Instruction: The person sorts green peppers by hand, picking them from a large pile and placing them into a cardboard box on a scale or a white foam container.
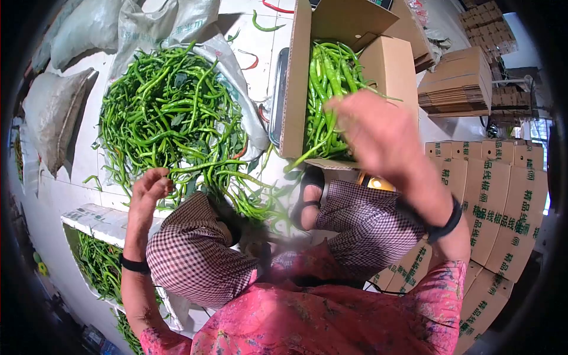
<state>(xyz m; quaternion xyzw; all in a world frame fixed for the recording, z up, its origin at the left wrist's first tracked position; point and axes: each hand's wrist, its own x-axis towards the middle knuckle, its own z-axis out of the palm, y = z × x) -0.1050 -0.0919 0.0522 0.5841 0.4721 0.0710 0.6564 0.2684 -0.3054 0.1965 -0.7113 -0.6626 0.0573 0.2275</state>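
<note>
At the near edge of a big heap of long green chili peppers (160, 118), my left hand (151, 190) has its fingers curled together. The end of a green chili pepper (207, 167) meets its fingertips and appears pinched there. My right hand (378, 127) is above the open cardboard box (295, 89), smeared by motion, so its fingers cannot be made out. Inside that box lie green chili peppers (322, 77), lined up lengthwise; my right hand hides some of them. The heap rests on a white woven sack (251, 127).
Full white sacks (86, 35) stand at the upper left. A white foam box (97, 222) with more peppers is at the lower left. Flattened cartons (455, 80) and printed boxes (491, 195) stack up on the right. A few red peppers (278, 7) lie on the tiled floor.
</note>
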